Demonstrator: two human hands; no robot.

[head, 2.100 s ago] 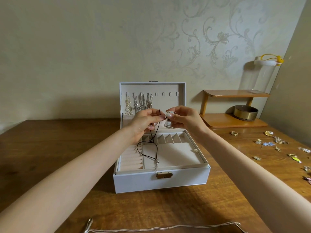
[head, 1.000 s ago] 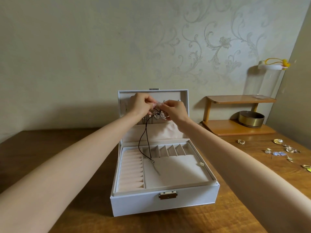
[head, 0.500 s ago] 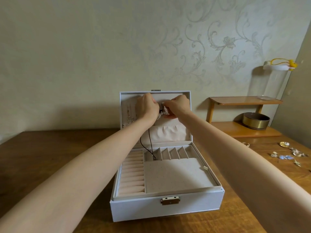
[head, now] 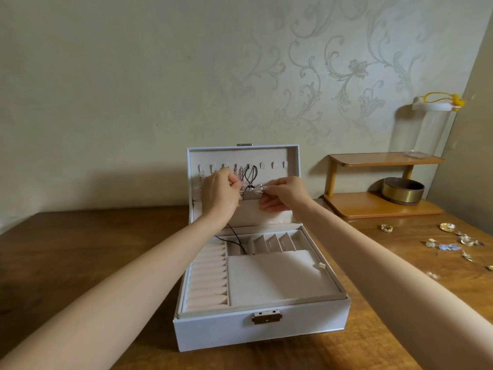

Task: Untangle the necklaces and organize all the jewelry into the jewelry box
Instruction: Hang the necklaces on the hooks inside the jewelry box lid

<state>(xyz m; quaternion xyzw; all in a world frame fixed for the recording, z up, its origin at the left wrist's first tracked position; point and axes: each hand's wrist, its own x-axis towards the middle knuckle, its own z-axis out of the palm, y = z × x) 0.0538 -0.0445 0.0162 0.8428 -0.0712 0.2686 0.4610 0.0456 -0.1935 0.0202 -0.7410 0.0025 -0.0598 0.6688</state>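
A white jewelry box (head: 261, 329) stands open on the wooden table, its lid upright with a row of hooks. A black cord necklace (head: 252, 175) hangs from a hook in the lid, and its loose end trails down into the tray at the back. My left hand (head: 220, 192) pinches the cord near its clear pendant (head: 252, 190). My right hand (head: 284, 193) pinches the pendant from the right. Silver chains (head: 238, 173) hang on hooks beside the cord, partly hidden by my left hand.
Loose earrings and small pieces (head: 453, 243) lie scattered on the table at the right. A two-tier wooden shelf (head: 373, 206) at the back right holds a gold round tin (head: 402, 190) and a clear container (head: 432, 129).
Both hands rose from over the tray to the lid's hooks with the black cord necklace. The cord now hangs over a hook, and both hands have come down a little below the hooks.
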